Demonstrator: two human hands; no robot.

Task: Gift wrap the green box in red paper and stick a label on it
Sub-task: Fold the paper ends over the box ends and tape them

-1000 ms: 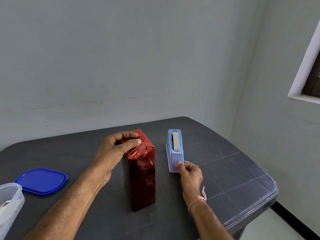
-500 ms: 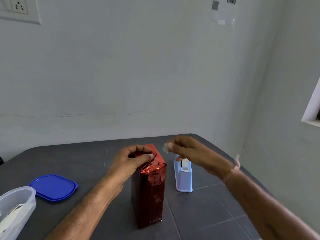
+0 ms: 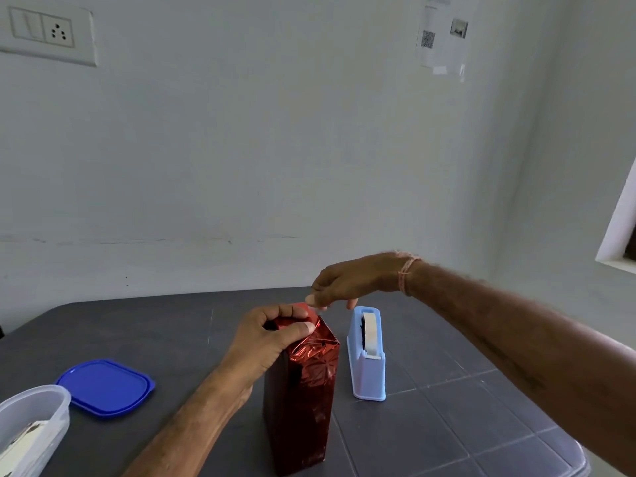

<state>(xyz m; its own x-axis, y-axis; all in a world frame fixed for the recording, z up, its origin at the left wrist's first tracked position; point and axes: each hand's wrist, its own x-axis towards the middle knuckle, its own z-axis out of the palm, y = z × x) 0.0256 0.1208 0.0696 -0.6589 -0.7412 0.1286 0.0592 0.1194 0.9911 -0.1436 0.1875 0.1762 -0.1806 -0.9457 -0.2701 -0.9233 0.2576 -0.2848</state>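
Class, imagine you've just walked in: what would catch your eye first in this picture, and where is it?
The shiny red-wrapped box stands upright in the middle of the table, its folded top gripped by the left hand. Just above it, the right hand pinches a small pale strip of tape. A light blue tape dispenser stands right of the box.

Pale grey walls (image 3: 309,149), socket plate (image 3: 48,32) top-L, window frame (image 3: 616,242) R, dark tiled table (image 3: 430,442).

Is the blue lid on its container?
No, the lid lies flat on the table beside the open container.
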